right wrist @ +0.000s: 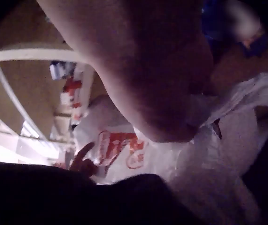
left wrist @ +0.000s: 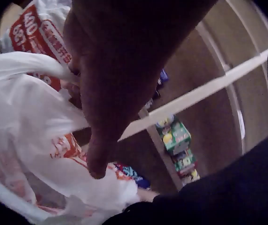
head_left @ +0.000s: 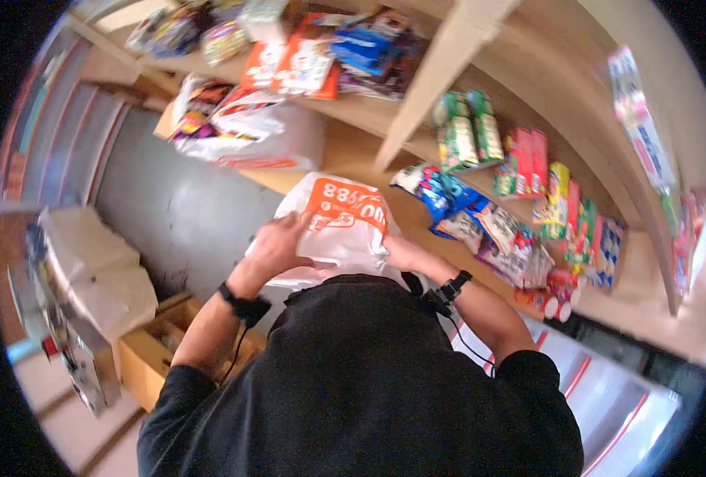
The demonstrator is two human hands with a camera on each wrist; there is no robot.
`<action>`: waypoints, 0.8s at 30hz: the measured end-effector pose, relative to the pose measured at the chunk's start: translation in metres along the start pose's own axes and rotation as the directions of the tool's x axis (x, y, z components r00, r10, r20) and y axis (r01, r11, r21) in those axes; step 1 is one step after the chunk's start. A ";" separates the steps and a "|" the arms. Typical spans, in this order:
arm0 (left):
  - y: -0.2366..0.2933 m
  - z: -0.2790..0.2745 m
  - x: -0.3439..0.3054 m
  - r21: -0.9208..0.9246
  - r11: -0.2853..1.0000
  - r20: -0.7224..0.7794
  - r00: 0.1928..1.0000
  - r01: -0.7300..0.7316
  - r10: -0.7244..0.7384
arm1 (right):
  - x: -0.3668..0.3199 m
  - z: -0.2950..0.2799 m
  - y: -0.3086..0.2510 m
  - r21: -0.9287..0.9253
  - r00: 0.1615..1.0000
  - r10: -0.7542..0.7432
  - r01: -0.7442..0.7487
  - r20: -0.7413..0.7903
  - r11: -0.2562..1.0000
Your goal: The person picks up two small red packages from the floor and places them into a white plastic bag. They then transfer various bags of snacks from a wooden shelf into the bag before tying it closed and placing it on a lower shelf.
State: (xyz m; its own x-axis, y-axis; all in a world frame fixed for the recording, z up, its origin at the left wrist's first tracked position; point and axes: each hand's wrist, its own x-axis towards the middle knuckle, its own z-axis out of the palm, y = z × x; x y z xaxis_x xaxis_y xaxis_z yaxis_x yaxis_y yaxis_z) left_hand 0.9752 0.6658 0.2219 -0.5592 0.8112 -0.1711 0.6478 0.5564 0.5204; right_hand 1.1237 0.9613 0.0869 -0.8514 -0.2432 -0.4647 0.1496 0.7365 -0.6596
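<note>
Black shirt fabric filled the bottom of the head view, and both forearms reached out from it to a white plastic bag with orange print held just above the front edge of a wooden shelf. Left hand lay on the bag's near side with its fingers curled into the plastic and bunching it in a firm grip. Right hand touched the bag's opposite edge, but its fingers were buried in the plastic in both the head and right wrist views, so I cannot tell how far they were closed. Beyond the left fingertips a second white bag lay on the shelf; beyond the right fingertips lay blue snack packets, with green packets further on. Behind the left wrist, lower down, stood a cardboard box
</note>
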 end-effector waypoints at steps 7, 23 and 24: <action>0.064 0.072 -0.023 -0.453 0.889 -0.138 0.980 0.065 -0.142 | 0.016 -0.064 -0.127 0.603 0.847 -0.514 0.339 0.138 0.722; 0.201 0.079 -0.259 -0.695 0.653 -0.427 0.559 0.300 -0.711 | -0.002 0.059 -0.221 0.499 0.563 -0.706 0.503 0.430 0.705; 0.206 0.080 -0.283 -0.538 0.726 -0.504 0.527 0.428 -0.684 | 0.007 0.065 -0.222 0.577 0.635 -0.655 0.375 0.409 0.725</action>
State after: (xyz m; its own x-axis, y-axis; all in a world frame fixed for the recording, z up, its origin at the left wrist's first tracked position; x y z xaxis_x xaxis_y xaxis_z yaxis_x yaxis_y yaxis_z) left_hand 1.3080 0.5654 0.3106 -0.9987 -0.0438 -0.0249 -0.0475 0.6540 0.7550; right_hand 1.1174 0.7551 0.1913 -0.4332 -0.8951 -0.1053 0.0793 0.0785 -0.9938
